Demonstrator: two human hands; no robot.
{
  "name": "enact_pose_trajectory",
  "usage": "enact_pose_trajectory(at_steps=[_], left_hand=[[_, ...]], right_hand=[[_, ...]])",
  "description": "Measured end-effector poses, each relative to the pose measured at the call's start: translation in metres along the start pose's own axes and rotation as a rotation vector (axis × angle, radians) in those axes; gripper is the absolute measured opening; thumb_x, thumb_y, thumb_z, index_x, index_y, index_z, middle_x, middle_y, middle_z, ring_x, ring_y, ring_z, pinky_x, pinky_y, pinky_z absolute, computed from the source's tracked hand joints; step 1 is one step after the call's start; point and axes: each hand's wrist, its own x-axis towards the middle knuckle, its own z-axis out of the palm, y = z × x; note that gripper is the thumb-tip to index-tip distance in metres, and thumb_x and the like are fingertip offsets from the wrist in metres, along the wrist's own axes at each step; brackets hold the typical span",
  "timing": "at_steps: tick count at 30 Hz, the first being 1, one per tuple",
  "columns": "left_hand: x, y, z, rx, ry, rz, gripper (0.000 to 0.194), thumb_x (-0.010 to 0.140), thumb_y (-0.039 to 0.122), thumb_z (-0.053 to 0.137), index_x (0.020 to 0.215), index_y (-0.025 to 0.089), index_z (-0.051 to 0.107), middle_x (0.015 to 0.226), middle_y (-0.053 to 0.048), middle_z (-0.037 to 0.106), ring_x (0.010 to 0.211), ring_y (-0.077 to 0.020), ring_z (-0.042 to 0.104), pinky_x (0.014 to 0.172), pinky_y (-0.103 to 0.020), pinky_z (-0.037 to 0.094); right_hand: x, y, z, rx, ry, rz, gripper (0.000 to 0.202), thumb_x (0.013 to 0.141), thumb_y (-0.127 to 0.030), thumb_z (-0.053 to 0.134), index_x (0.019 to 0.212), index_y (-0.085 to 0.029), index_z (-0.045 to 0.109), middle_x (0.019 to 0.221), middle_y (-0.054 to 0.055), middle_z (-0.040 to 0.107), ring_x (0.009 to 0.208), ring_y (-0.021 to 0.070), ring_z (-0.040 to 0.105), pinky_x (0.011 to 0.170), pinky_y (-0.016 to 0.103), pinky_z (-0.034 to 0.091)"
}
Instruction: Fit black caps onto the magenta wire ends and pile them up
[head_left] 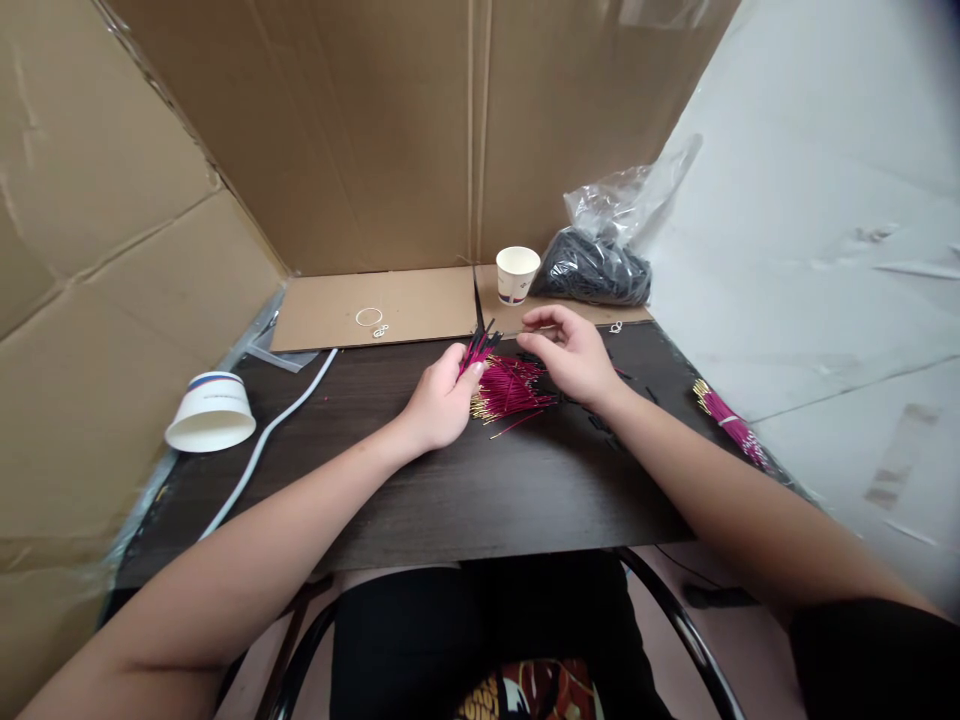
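My left hand [444, 402] is closed around a small bunch of magenta wires [477, 352] whose black-sleeved ends point up and away from me. Beneath and to the right of it lies a pile of magenta wires [517, 388] with gold-coloured tips toward the left and black ends toward the right. Over the far right side of this pile hovers my right hand [571, 352], its fingers curved and thumb apart, with nothing visible between them. Small loose black pieces [600, 424] are scattered on the table beside my right wrist, partly hidden by the forearm.
A clear bag of black pieces [596, 265] and an upright paper cup [517, 275] stand at the back. White rings [369, 317] lie on a cardboard sheet [322, 300]. A tied wire bundle [731, 425] is at right; a paper bowl [211, 412] and pale cable [262, 440] at left.
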Motion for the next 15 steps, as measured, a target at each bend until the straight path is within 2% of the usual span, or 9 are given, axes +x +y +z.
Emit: enact_pose_trajectory(at_steps=[3,8,15], left_hand=[[-0.001,0.001,0.001,0.002,-0.019,0.006,0.023,0.109,0.04,0.064,0.11,0.018,0.059,0.083,-0.002,0.057,0.072,-0.0151,0.047,0.066,-0.028,0.039],[-0.003,0.003,0.002,-0.016,-0.037,-0.004,0.024,0.107,0.041,0.067,0.11,0.018,0.06,0.082,-0.001,0.055,0.072,-0.0154,0.047,0.067,-0.029,0.04],[-0.005,0.006,0.004,-0.071,-0.043,-0.024,0.024,0.108,0.041,0.067,0.107,0.018,0.058,0.08,0.0,0.052,0.069,-0.0137,0.043,0.064,-0.027,0.038]], right_hand=[[-0.006,-0.005,0.005,-0.013,-0.025,-0.104,0.035,0.088,-0.04,0.082,0.114,-0.02,0.071,0.108,0.008,0.074,0.076,0.016,0.061,0.067,0.035,0.051],[-0.015,-0.021,0.006,-0.142,-0.057,-0.336,0.018,0.097,-0.035,0.078,0.111,-0.024,0.076,0.106,0.005,0.072,0.078,0.0173,0.059,0.074,0.038,0.052],[-0.017,-0.025,0.004,-0.239,-0.016,-0.453,0.007,0.1,-0.03,0.079,0.103,-0.024,0.078,0.102,0.005,0.07,0.08,0.0189,0.06,0.076,0.039,0.053]])
